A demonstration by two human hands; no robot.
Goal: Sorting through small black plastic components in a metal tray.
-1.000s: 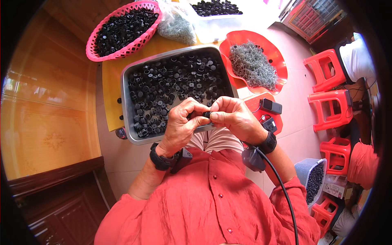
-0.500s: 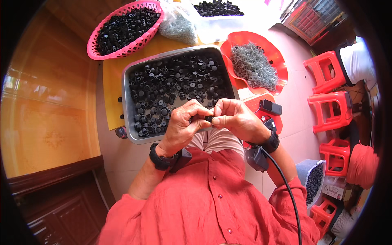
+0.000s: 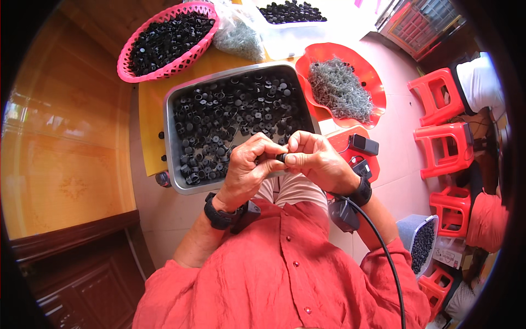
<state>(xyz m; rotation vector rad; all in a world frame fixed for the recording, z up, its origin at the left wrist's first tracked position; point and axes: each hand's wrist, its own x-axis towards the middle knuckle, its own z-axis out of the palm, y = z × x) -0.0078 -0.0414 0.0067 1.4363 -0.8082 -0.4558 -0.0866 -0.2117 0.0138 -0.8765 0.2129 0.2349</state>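
Over the near edge of a metal tray (image 3: 181, 183), my two hands meet fingertip to fingertip. A small round black plastic piece (image 3: 281, 157) is pinched between them and mostly covered by fingers. My left hand (image 3: 252, 164) is closed on its left side, thumb and index finger together. My right hand (image 3: 318, 160) is closed on its right side, thumb across the front. Inside the tray lie many loose black plastic caps and rings (image 3: 219, 118). Whether a thin pin is also between the fingertips, I cannot tell.
A pink basket (image 3: 127, 70) of black pieces stands far left. Beside it are a clear bag (image 3: 238, 38) and a white bin (image 3: 285, 41). A red scalloped dish (image 3: 378, 109) holds clear thin pieces (image 3: 339, 90). Red stools (image 3: 446, 148) and a bin of dark pieces (image 3: 422, 244) are at right.
Both hands stay together over the tray's near edge. The fingers shift only slightly around the black piece.
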